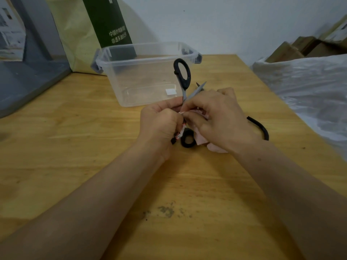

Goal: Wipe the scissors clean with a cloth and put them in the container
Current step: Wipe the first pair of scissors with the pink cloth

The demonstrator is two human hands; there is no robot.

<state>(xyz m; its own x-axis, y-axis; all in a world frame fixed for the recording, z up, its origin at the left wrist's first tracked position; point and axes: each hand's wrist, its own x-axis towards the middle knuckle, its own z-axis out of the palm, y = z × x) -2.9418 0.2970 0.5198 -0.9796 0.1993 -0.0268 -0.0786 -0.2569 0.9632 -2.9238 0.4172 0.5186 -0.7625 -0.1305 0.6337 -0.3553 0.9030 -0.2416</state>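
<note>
**A:** Entry one, the scissors (pixel 185 86): where are they?

**B:** Black handles, grey blades, spread open. They are held in both hands above the desk (pixel 93 147), just in front of the container (pixel 120 81). One handle loop stands up against the container's near wall. One blade tip slants up and to the right. A second black loop shows below the hands; I cannot tell whether it touches the desk.

**A:** Left hand (pixel 161 122)?

**B:** Fingers (pixel 169 106) curled tight round the lower half of the scissors, thumb up by the crossing of the blades. A small red, white and black bit sticks out below the fist; unidentified.

**A:** Right hand (pixel 219 119)?

**B:** Thumb and forefinger pinched together on a pale fold of the cloth (pixel 201 141), at the blades near their crossing.

**A:** The cloth itself?

**B:** Pink, bunched beneath the right palm, spilling out at the wrist.

**A:** The container?

**B:** Clear plastic, open-topped, grey latches at both ends. A small white square shows through its near wall.

**A:** Sundries?

**B:** A curved black handle (pixel 262 128) on the desk, partly hidden behind the right wrist. A dark green box (pixel 109 25) behind the container. White plastic sheeting (pixel 309 91) at the right. A dark stain (pixel 165 211) on the near desk.
</note>
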